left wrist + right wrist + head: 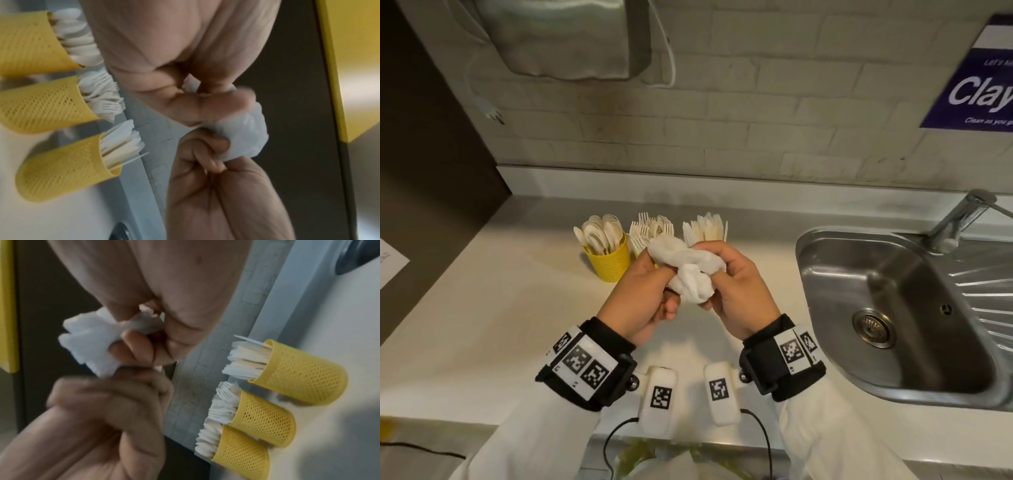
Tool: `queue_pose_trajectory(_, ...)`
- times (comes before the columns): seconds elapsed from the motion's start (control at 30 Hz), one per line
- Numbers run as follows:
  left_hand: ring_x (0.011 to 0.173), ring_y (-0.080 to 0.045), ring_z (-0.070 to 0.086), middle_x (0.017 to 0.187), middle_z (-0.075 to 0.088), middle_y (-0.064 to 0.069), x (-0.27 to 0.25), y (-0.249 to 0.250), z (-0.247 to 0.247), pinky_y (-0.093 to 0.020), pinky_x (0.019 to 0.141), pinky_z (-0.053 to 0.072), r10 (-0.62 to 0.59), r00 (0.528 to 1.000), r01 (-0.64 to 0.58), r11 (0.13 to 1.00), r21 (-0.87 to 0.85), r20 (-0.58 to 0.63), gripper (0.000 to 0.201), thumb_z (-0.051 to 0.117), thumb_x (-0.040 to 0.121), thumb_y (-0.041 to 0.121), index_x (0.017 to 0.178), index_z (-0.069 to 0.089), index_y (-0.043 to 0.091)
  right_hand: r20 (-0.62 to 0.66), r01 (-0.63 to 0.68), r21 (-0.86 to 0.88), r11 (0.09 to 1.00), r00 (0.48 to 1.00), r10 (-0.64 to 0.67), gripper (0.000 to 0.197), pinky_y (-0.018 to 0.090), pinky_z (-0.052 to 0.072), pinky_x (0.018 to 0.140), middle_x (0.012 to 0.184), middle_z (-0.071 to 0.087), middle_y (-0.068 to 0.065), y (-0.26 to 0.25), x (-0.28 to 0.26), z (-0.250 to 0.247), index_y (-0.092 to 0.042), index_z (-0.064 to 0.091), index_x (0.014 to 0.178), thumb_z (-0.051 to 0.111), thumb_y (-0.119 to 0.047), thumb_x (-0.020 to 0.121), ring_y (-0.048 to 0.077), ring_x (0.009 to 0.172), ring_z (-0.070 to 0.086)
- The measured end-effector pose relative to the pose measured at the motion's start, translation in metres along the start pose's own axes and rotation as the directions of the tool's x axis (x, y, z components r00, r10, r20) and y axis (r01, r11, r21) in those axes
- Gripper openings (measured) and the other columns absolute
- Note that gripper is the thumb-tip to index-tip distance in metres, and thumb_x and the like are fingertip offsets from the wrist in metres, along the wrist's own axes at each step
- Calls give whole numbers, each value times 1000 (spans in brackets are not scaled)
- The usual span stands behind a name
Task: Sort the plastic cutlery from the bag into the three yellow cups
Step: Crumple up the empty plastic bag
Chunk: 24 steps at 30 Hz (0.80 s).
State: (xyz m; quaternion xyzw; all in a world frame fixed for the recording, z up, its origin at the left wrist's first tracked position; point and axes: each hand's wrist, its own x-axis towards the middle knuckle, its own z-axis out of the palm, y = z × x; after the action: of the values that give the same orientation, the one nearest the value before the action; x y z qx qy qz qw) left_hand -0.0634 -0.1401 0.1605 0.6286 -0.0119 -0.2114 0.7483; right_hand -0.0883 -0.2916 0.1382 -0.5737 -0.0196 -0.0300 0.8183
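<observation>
Both hands hold a crumpled white plastic bag [685,270] in the air above the counter, just in front of the cups. My left hand [667,287] grips its left part and my right hand [717,270] grips its right part, fingers curled into it. Three yellow mesh cups stand in a row at the back: the spoon cup [609,260], the fork cup [41,104] mostly hidden behind my left hand in the head view, and the knife cup [304,373]. White spoons [601,233], forks [650,228] and knives [709,228] stick up from them. No cutlery shows in the bag.
A steel sink [893,308] with a tap [959,219] fills the right of the white counter [500,308]. A dark cabinet [431,154] stands at the left. A metal dispenser [565,37] hangs on the tiled wall. A sheet of paper [390,260] lies far left.
</observation>
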Motion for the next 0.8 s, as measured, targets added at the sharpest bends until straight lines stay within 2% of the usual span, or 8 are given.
queue_pose_trajectory(0.1,66,-20,62,103,67,-19,-8,7,4,-34,53,60,-78,985,124,941,-315,157,43,49,104,38,136,60,13,-77,22,75,997,997,-16,22,24,40,49,70,63,19,2,1,7,-19,68,75,54,-4,84,26,56,57)
queue_pose_trajectory(0.17,80,-25,62,113,65,-21,-8,8,3,-37,62,61,-107,976,175,906,-384,192,53,51,97,50,136,63,16,-107,47,47,998,993,-42,20,29,42,52,72,60,32,4,2,5,-17,64,70,57,-2,81,31,60,60)
queue_pose_trajectory(0.27,92,-26,62,116,67,-16,-4,4,1,-31,67,61,-13,997,33,965,-261,78,31,52,104,18,132,64,14,-99,54,-27,998,994,-56,24,29,45,57,76,63,30,8,2,5,-19,65,68,58,1,79,28,68,62)
queue_pose_trajectory(0.37,91,-22,67,106,73,-7,-2,3,-6,-29,69,62,97,995,-91,981,-170,30,33,51,100,-3,117,71,15,-46,-60,185,981,997,70,21,34,47,62,95,66,20,2,-2,3,-15,67,93,54,-5,80,30,78,63)
queue_pose_trajectory(0.43,87,-19,70,101,75,-4,-1,6,-13,-29,68,61,128,991,-123,987,-107,44,34,52,98,-7,111,72,17,16,-160,329,931,986,164,34,36,53,64,112,64,21,1,-4,0,-13,63,117,54,-12,85,33,86,64)
queue_pose_trajectory(0.53,88,-19,72,107,71,-9,1,7,-18,-29,69,61,143,986,-139,989,-53,87,33,54,96,-11,104,68,17,25,-140,219,966,990,138,31,33,60,76,123,63,24,3,-7,2,-13,61,128,63,-16,98,28,97,68)
queue_pose_trajectory(0.63,86,-14,72,113,64,-12,5,6,-21,-26,67,60,162,984,-164,986,17,75,35,59,93,-14,103,54,19,-57,-56,197,979,996,68,39,36,62,83,127,65,26,10,-7,5,-14,66,123,68,3,88,32,104,67)
queue_pose_trajectory(0.8,88,-19,70,108,65,-8,13,7,-48,-37,82,63,106,993,-114,969,221,46,41,71,91,-1,120,55,24,-285,44,11,999,958,-39,33,35,59,69,106,70,17,26,0,3,-12,72,109,68,12,87,28,89,67)
